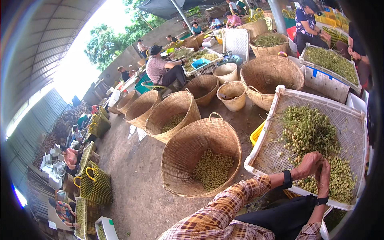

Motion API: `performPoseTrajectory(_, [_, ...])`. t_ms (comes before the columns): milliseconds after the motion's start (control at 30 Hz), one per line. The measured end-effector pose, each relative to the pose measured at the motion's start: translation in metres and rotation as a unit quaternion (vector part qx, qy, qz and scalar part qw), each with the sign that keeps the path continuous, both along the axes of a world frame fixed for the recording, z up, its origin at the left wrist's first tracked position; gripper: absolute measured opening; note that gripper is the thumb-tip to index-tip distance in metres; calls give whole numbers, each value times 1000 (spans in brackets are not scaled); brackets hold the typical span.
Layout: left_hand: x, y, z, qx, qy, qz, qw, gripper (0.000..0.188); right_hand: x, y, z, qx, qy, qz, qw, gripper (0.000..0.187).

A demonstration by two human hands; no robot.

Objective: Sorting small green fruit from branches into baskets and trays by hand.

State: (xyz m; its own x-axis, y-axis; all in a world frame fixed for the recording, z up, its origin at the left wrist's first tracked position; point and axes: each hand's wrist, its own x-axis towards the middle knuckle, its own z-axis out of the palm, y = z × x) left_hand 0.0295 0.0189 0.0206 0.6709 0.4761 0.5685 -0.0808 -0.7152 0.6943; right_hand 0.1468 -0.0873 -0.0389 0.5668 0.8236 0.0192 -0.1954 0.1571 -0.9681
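My left hand [309, 165] and my right hand [323, 179] meet over the near part of a white mesh tray [260, 150]. The fingers of both are drawn together; whatever they pinch is hidden behind them. Just beyond them lies a heap of small round greenish-yellow fruits on thin stems [310, 130]. Loose fruits of the same kind [340, 180] spread over the tray beside my right hand. A dark band circles each wrist, and plaid sleeves cover my forearms.
Left of the tray stands a large woven basket [180, 160] with loose fruits [214, 170] at its bottom. More wicker baskets [172, 114] line up beyond it. A yellow container edge [257, 134] shows beside the tray. Other people [164, 70] sit at fruit-filled trays [330, 64] farther off.
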Motion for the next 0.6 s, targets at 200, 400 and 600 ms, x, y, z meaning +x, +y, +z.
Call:
performPoseTrajectory(200, [-4,18,10,-103,104,17,989,19,-21,9,24,-10,69,-51,996,20])
performPoseTrajectory(400, [-1,22,0,-61,38,48,996,15,-31,11,40,-8,68,-17,997,18])
performPoseTrajectory(600, [15,0,-1,-17,65,-10,998,7,3,0,5,-64,-99,-107,987,25])
